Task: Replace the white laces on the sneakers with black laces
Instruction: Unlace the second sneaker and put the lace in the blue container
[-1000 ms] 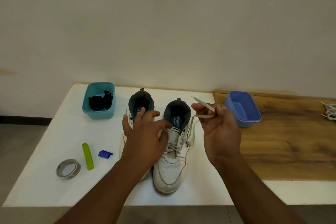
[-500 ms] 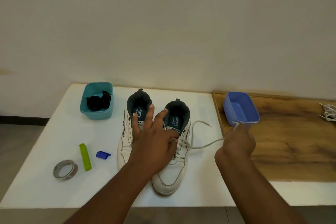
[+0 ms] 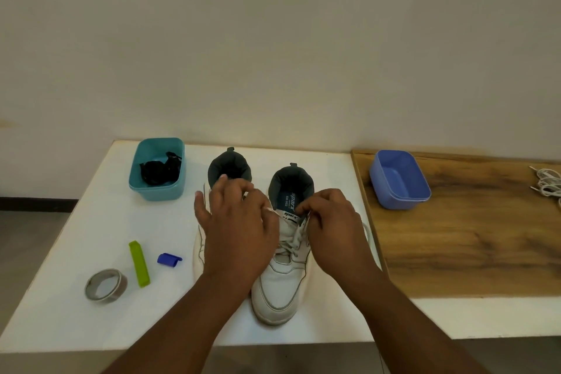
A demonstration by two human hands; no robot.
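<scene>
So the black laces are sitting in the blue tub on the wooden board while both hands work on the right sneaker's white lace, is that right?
Not quite. In the head view the black laces lie in the teal tub on the white table; the blue tub on the wooden board holds nothing. Both hands, left and right, are at the right sneaker's white lace.

Surface: carries everything, against the wall
Sneakers: side by side at the middle, toes toward the viewer; left sneaker largely behind the left hand, right sneaker under the right hand
Tub with laces: rear left, left of the sneakers; laces inside
Tape roll, stick, clip: front left, in that order left to right
Board: right of the sneakers
Second tub: on the board's rear left corner
Cords: on the board's far right edge
</scene>
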